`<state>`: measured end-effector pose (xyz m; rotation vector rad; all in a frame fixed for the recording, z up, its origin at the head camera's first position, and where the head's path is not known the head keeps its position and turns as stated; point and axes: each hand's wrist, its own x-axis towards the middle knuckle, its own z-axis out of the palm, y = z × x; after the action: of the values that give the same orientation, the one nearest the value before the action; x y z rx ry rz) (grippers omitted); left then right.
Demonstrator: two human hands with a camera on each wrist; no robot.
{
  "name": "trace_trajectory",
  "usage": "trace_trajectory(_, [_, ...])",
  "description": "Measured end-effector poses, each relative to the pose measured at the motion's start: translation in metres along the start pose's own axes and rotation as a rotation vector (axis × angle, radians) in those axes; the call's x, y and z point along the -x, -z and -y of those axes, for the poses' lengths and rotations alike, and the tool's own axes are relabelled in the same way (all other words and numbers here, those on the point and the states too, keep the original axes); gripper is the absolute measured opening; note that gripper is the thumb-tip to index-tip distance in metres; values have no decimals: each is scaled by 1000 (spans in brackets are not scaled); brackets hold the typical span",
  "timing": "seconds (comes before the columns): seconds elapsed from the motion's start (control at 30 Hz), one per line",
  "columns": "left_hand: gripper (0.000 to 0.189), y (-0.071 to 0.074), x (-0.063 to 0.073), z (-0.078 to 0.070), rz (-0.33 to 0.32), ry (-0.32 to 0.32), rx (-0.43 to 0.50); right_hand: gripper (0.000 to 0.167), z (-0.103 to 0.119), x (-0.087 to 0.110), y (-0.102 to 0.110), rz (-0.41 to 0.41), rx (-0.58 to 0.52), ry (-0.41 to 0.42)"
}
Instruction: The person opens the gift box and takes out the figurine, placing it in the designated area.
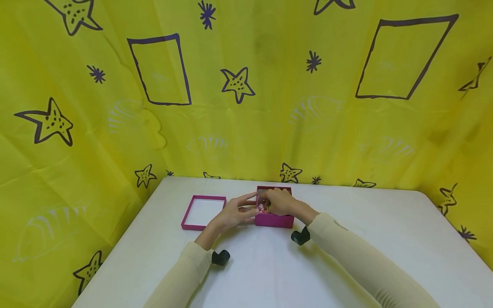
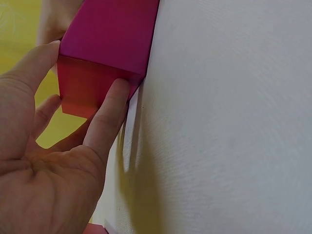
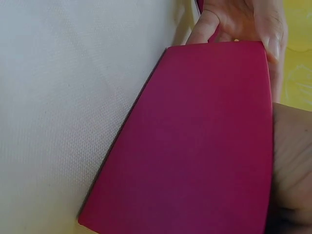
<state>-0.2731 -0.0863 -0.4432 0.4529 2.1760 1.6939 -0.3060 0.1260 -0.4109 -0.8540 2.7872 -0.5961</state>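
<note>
A magenta open-topped box sits on the white table, its long front wall facing me. My left hand rests spread against the box's left end. In the left wrist view, the thumb of my left hand touches the upper edge, and straight fingers press the end wall. From above, my right hand reaches into the box with its fingers bent down. By its fingertips shows a small pinkish item, too small to make out. The box wall hides those fingers from the right wrist view.
Left of the box lies a magenta-rimmed lid, white inside, on the white table. A yellow curtain with starfish drawings hangs behind the table and along its sides. Dark wrist-camera mounts jut from both sleeves.
</note>
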Motion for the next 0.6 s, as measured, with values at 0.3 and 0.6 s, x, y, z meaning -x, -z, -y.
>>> trace_trajectory(0.3, [66, -1, 1, -2, -1, 6, -16, 30, 5, 4, 3, -37, 49, 12])
trace_trajectory(0.6, [66, 1, -1, 0, 5, 3, -11, 33, 5, 8, 13, -72, 31, 39])
